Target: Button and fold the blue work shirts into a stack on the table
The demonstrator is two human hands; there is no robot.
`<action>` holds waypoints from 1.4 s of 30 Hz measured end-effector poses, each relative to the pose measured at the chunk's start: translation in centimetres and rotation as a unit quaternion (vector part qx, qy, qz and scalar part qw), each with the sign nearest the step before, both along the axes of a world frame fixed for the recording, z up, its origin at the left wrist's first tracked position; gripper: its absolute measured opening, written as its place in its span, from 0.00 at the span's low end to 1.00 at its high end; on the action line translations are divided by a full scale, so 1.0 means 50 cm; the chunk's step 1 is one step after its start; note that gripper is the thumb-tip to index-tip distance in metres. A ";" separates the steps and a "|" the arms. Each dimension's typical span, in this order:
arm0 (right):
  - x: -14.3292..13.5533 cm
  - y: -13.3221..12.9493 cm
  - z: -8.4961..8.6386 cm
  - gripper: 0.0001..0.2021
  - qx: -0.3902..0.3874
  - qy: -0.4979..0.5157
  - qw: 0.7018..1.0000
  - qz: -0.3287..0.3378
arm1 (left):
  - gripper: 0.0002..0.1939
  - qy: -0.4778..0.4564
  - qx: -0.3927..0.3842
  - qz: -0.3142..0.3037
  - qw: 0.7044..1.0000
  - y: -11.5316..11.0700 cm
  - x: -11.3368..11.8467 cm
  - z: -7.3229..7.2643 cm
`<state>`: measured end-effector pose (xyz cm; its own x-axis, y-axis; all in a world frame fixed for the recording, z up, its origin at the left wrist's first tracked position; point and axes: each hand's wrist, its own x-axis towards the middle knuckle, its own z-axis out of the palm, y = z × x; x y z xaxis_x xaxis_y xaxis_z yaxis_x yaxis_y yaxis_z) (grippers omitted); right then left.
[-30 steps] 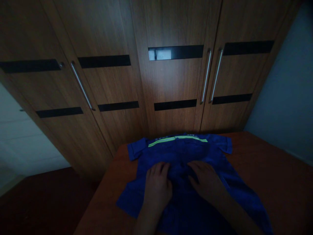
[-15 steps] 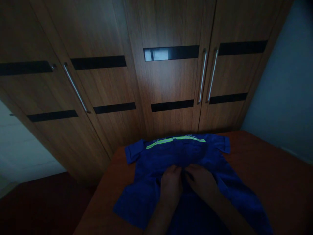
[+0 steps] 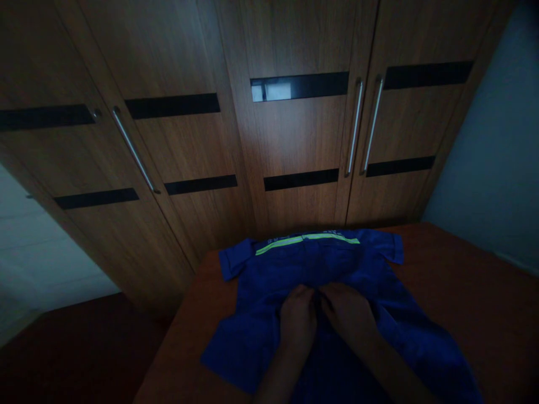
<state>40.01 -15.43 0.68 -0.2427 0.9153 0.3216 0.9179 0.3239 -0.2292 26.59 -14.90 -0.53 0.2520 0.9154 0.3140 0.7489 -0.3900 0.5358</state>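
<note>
Hands meet at the middle of a blue shirt: the left hand and the right hand lie side by side, touching or nearly so, knuckles up and fingers curled down into the cloth along the shirt's centre line. Both seem to pinch the fabric there, but the light is dim and the fingertips are tucked under, so whether each truly has cloth clenched cannot be told for sure. Both forearms run in from the bottom edge over the lower part of the shirt.

The shirt lies spread flat on a brown table, near the table's far left corner. Its short sleeves point out left and right, the left one close to the table's edge. A yellow-green stripe runs across the shirt's far end, just past the hands. The cloth bunches slightly in soft folds around the hands, and the near left corner of the shirt hangs close to the table's left edge.

Beyond the table stands a wooden wardrobe with dark horizontal bands and long metal handles. A pale wall shows on the right, and dark floor lies at lower left.
</note>
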 end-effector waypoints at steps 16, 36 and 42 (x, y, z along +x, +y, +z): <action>0.129 0.033 0.105 0.08 0.166 0.433 0.886 -0.017 | 0.08 -0.489 0.090 0.027 0.867 0.018 -0.088 0.088; 0.040 0.012 -0.008 0.15 -0.099 0.133 0.982 0.090 | 0.16 -0.030 -0.024 -0.016 0.999 0.002 -0.049 0.043; 0.031 0.014 0.001 0.16 -0.085 0.191 0.972 0.105 | 0.10 0.023 -0.013 -0.008 1.000 0.009 -0.049 0.026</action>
